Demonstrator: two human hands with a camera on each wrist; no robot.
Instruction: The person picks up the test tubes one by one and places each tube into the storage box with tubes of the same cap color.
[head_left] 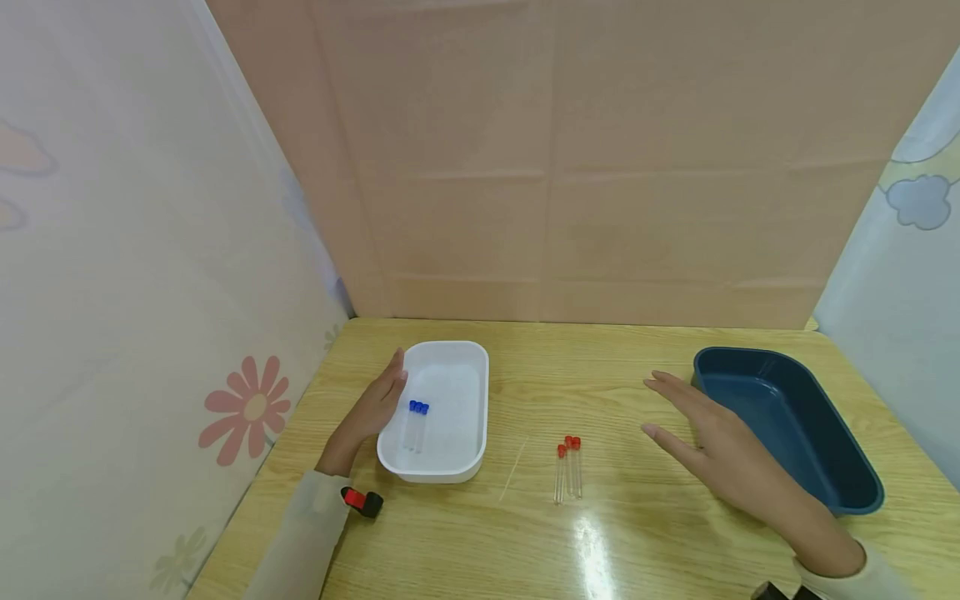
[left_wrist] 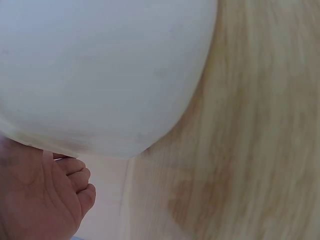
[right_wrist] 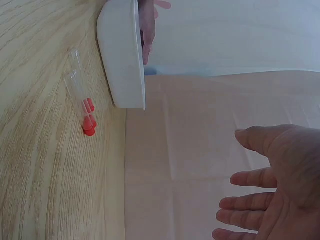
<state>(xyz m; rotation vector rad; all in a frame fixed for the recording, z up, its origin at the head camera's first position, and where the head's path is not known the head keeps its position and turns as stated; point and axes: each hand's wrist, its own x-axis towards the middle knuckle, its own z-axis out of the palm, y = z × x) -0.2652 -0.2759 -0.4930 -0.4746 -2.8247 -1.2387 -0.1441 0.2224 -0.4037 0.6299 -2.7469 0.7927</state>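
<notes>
My left hand (head_left: 375, 404) holds the left rim of a white plastic tub (head_left: 450, 367); its thumb lies at the rim and its fingers sit along the outer wall. Three clear test tubes with blue caps (head_left: 418, 408) lie inside the tub, side by side. On the table between my hands lie three clear test tubes with red caps (head_left: 573, 442), also seen in the right wrist view (right_wrist: 80, 100). My right hand (head_left: 720, 450) hovers to their right with fingers extended and spread, holding nothing. The tub's wall (left_wrist: 110, 75) fills much of the left wrist view.
A dark blue tub (head_left: 772, 408) stands at the right, partly behind my right hand and forearm. The wooden table (head_left: 525, 533) ends at a tan backdrop (head_left: 585, 192). Patterned white cloth (head_left: 150, 250) hangs at the left, with similar cloth at the right.
</notes>
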